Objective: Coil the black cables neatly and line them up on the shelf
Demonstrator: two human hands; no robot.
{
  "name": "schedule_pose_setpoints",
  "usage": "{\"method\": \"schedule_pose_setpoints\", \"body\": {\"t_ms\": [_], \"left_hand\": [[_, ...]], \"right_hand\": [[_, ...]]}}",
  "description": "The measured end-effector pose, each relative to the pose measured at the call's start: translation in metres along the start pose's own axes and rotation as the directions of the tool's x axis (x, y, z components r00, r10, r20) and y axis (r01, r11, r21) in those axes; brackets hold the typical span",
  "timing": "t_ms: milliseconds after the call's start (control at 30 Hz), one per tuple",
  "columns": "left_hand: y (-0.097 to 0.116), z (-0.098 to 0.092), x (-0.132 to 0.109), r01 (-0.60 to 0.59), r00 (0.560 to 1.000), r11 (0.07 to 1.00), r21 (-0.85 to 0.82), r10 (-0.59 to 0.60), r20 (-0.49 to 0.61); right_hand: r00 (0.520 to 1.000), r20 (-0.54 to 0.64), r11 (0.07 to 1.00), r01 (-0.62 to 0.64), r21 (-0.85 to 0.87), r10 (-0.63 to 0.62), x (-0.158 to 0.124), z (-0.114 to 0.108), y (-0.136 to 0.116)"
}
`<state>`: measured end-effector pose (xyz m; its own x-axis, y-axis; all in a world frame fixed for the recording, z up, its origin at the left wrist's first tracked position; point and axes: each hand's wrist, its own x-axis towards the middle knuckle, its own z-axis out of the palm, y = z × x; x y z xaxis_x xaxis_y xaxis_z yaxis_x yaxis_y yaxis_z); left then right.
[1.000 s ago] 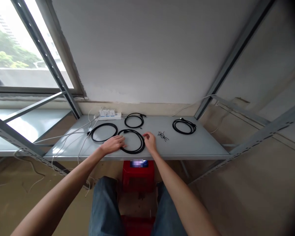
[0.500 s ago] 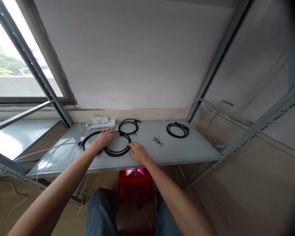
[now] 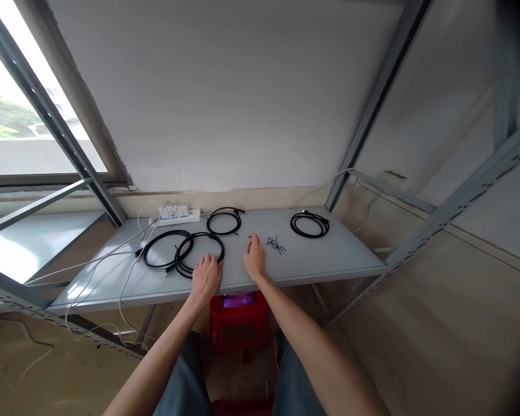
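Note:
My left hand point(image 3: 206, 276) is on the near right edge of a coiled black cable point(image 3: 184, 270), its fingers bent over the strands. That coil overlaps a second black cable coil point(image 3: 156, 266) to its left, which has a dark plug at its left end. To the right, my right hand point(image 3: 254, 257) is just above the shelf, fingers loosely bent and a little apart, with nothing visible in them. Beside its fingertips lies a small heap of black twist ties point(image 3: 276, 245); a narrow gap separates hand and heap.
Behind the coils lie another black cable coil point(image 3: 223, 232) and a white power strip point(image 3: 175, 217) with white cords. One more black coil point(image 3: 309, 236) sits at the right on the grey metal shelf point(image 3: 342, 260). Below the shelf is a red stool point(image 3: 238, 335).
My left hand has moved right and nearer, onto the coil's near edge. My right hand has left the coil and shifted right beside the twist ties. The front coil has moved slightly left.

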<state>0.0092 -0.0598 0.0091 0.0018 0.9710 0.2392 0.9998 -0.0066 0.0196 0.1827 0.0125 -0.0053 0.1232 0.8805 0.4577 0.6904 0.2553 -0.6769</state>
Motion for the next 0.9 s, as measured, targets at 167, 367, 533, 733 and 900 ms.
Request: {"method": "schedule_pose_setpoints", "body": {"t_ms": [167,367,533,733,900], "left_hand": [[-0.014,-0.001,0.006,0.0,0.997,1.0,0.008,-0.001,0.079],[-0.008,0.006,0.034,-0.091,0.992,0.995,-0.051,0.086,-0.088],[0.002,0.009,0.045,-0.438,0.896,0.894,-0.097,0.425,-0.129],[-0.009,0.004,0.038,-0.448,0.892,0.883,-0.139,0.451,-0.005],[-0.007,0.002,0.031,-0.299,0.946,0.952,-0.07,0.305,0.109]], "right_hand": [[0.976,-0.046,0.974,0.209,-0.092,-0.214,0.022,-0.057,0.062],[0.987,-0.096,0.991,-0.127,0.05,0.131,0.037,-0.105,0.135],[0.992,0.126,1.0,0.005,-0.016,-0.003,0.039,-0.095,0.142],[0.991,0.135,0.998,0.03,-0.063,-0.021,0.039,-0.095,0.147],[0.992,0.122,0.988,-0.003,-0.157,0.022,0.039,-0.093,0.145]]}}
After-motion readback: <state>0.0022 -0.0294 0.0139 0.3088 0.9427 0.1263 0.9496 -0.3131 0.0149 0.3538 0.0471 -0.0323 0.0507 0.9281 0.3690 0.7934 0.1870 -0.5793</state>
